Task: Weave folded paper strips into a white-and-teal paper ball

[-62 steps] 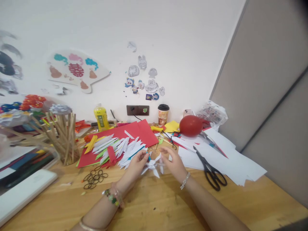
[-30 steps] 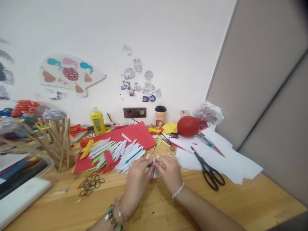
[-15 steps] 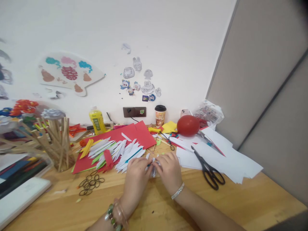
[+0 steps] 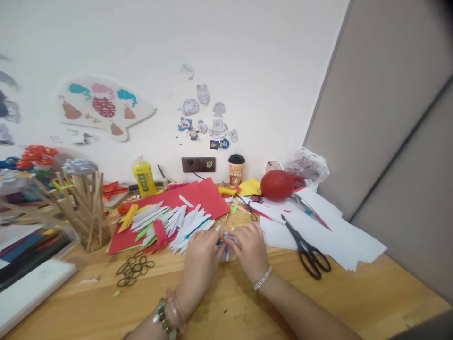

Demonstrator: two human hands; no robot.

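Observation:
My left hand (image 4: 203,252) and my right hand (image 4: 249,248) meet at the middle of the wooden table, fingertips almost touching. Both are closed, pinching a small bundle of folded paper strips (image 4: 225,252), white with a bit of blue. My fingers cover most of it, so its exact shape is hidden. Just beyond my left hand lies a pile of folded paper strips (image 4: 191,229), mostly white with some green, yellow and red, on red paper sheets (image 4: 212,196). Black rubber bands (image 4: 132,271) lie in a heap left of my left hand.
Black-handled scissors (image 4: 306,248) rest on white paper sheets (image 4: 339,236) at right. Behind stand a red balloon (image 4: 277,185), a lidded paper cup (image 4: 236,171) and a yellow-labelled bottle (image 4: 144,178). Wooden sticks (image 4: 83,208) fill a container at left, near a white box-like object (image 4: 35,295).
Both hands keep their places with slight finger movement on the paper bundle. A little more blue shows between the fingertips. The view has shifted very slightly.

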